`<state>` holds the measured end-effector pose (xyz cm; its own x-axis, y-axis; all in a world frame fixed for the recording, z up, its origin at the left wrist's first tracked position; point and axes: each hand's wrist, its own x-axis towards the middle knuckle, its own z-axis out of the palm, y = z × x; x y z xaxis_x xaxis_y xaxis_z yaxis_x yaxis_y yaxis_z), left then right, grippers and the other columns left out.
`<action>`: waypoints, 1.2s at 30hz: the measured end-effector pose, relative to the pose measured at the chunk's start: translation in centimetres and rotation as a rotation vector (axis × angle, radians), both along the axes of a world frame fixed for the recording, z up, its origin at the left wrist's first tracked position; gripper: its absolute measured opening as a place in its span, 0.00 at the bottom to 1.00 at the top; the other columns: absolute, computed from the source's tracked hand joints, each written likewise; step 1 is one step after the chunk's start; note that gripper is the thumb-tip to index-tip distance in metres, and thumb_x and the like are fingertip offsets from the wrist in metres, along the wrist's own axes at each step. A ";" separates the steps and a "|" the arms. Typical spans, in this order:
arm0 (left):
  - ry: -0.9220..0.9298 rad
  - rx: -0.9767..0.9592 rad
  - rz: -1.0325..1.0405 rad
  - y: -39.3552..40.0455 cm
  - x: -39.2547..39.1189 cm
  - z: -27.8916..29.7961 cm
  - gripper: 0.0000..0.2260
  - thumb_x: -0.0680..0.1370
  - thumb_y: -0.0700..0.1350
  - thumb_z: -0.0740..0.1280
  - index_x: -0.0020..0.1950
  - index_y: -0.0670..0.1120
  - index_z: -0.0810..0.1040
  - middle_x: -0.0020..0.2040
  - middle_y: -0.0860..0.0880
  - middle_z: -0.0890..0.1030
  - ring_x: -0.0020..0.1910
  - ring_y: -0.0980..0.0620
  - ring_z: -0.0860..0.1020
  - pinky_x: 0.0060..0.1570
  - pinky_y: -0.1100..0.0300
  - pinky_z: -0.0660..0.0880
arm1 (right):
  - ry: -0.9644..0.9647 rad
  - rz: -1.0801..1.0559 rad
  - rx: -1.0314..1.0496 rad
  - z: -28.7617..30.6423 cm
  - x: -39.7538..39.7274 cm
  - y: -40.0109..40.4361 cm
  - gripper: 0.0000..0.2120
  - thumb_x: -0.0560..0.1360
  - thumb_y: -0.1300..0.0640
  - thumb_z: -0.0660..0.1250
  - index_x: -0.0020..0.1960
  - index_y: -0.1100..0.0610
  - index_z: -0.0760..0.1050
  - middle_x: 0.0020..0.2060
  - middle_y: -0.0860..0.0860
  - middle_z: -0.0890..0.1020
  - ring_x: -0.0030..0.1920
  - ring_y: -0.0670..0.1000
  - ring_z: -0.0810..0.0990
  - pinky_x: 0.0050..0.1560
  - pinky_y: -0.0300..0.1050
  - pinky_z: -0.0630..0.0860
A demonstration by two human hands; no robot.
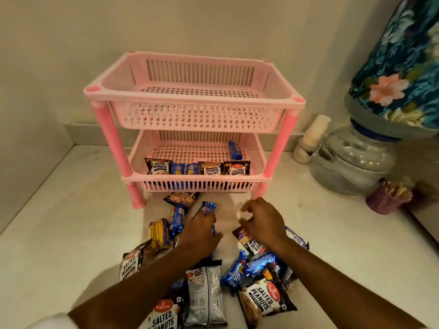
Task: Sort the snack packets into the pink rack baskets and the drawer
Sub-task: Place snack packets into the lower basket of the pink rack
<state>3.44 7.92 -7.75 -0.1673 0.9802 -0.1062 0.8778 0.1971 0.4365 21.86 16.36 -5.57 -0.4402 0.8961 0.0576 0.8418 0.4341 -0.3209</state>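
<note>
A pink two-tier rack (108, 129) stands on the white counter. Its top basket (197, 117) holds nothing. The lower basket (137, 160) holds salted peanut packets (158, 166) and blue biscuit packets (235, 150) in a row along its front. A heap of loose packets (259, 295) lies in front of the rack. My left hand (200, 233) grips a blue biscuit packet (207, 208) just in front of the rack. Beside it, my right hand (263, 222) hovers with fingers loosely curled and holds nothing, above a black peanut packet (249, 242). No drawer is in view.
A water dispenser jar (351, 160) with a floral-covered bottle (401, 67) stands at the right. A stack of paper cups (311, 138) leans beside it. A purple cup of sachets (389, 198) sits near the right edge. Walls close in at the back and left.
</note>
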 end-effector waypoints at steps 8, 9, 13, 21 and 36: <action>0.045 -0.072 0.055 -0.1 1.6 -1.6 0.24 0.73 0.52 0.71 0.65 0.47 0.70 0.67 0.44 0.67 0.60 0.42 0.75 0.56 0.50 0.76 | -0.275 -0.019 -0.184 -2.0 2.2 -1.9 0.27 0.69 0.42 0.74 0.67 0.40 0.74 0.61 0.53 0.71 0.61 0.59 0.73 0.57 0.51 0.76; 0.039 -0.074 0.059 0.0 1.7 -1.6 0.23 0.73 0.51 0.71 0.65 0.47 0.70 0.67 0.43 0.67 0.60 0.42 0.75 0.56 0.50 0.76 | -0.283 -0.016 -0.189 -1.9 2.0 -1.8 0.27 0.69 0.42 0.74 0.68 0.40 0.74 0.61 0.54 0.72 0.61 0.58 0.73 0.57 0.50 0.76; -0.043 -0.066 0.063 0.2 2.0 -1.7 0.20 0.74 0.48 0.70 0.65 0.47 0.71 0.67 0.43 0.70 0.60 0.43 0.76 0.56 0.52 0.76 | -0.357 0.012 -0.197 -1.8 1.1 -1.8 0.31 0.67 0.39 0.75 0.68 0.44 0.74 0.61 0.55 0.75 0.62 0.58 0.75 0.58 0.51 0.77; -0.398 0.055 0.134 -0.9 -0.3 0.8 0.18 0.75 0.46 0.68 0.63 0.49 0.71 0.37 0.48 0.77 0.33 0.53 0.75 0.33 0.60 0.70 | -0.213 0.036 -0.149 -0.5 0.3 -2.2 0.27 0.69 0.54 0.75 0.68 0.45 0.77 0.60 0.55 0.81 0.58 0.58 0.81 0.54 0.48 0.79; -0.812 0.386 0.285 2.5 -6.0 10.1 0.05 0.80 0.41 0.66 0.52 0.48 0.80 0.46 0.55 0.80 0.39 0.53 0.77 0.38 0.61 0.75 | 0.639 -0.061 -0.156 9.8 -6.3 3.3 0.24 0.67 0.57 0.81 0.62 0.53 0.83 0.54 0.49 0.86 0.52 0.47 0.84 0.55 0.43 0.80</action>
